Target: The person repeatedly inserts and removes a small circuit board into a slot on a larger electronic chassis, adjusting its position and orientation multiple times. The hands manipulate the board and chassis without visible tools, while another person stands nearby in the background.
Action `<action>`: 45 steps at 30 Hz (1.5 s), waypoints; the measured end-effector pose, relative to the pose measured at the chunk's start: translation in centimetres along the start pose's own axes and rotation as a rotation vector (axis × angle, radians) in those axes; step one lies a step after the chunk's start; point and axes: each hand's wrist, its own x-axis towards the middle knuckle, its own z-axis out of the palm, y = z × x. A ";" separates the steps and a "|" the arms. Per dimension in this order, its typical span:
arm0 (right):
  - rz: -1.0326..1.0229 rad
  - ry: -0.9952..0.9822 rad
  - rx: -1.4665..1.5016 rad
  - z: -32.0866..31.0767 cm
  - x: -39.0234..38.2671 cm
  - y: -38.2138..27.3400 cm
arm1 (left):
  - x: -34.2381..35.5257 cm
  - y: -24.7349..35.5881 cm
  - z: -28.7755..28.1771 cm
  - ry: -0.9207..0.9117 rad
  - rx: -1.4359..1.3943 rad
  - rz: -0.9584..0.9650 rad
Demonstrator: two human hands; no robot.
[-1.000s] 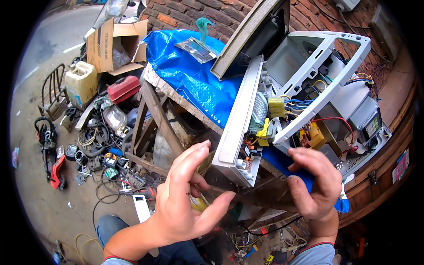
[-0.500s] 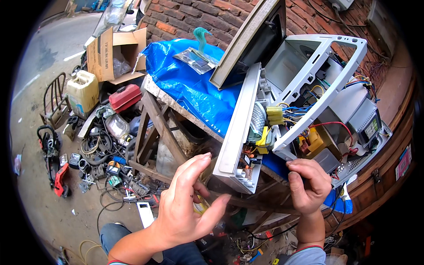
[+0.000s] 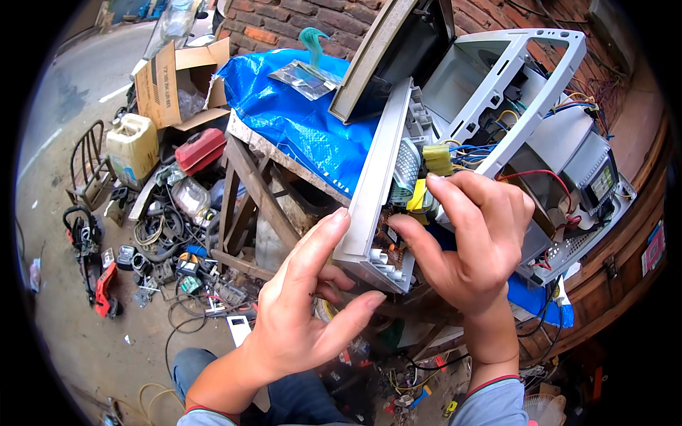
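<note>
An opened-up microwave oven (image 3: 490, 106) stands tilted on the bench, its door (image 3: 391, 60) swung open and its wiring bare. Nearest me is its long pale control panel (image 3: 376, 181), with a circuit board and white posts showing at the near end. My left hand (image 3: 302, 305) is beside that end, thumb and fingers spread; whether a fingertip touches the panel I cannot tell. Over the panel's inner side, my right hand (image 3: 472, 238) holds thumb and forefinger apart, near a yellow part (image 3: 419, 195) and the board. Nothing shows between its fingers.
Blue tarp (image 3: 291, 121) covers the bench to the left, with a clear flat packet (image 3: 309, 78) on top. On the ground at left are a cardboard box (image 3: 160, 89), a jerrycan (image 3: 133, 147), a red case (image 3: 201, 151) and heaped cables and parts. A brick wall rises behind.
My right hand has moved up and left, from below the oven to over the panel's inner side, its fingers opening out. My left hand has shifted slightly right, nearer the panel's end.
</note>
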 end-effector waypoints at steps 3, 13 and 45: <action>-0.033 -0.004 0.015 0.6 0.5 0.5 | 0.0 0.0 0.2 -0.023 -0.012 -0.005; -0.059 0.021 0.109 1.4 0.5 0.7 | 0.2 -0.4 2.1 0.046 -0.081 0.023; 0.205 -0.138 0.263 1.6 1.1 -0.9 | 0.4 -0.5 2.4 0.099 0.032 0.025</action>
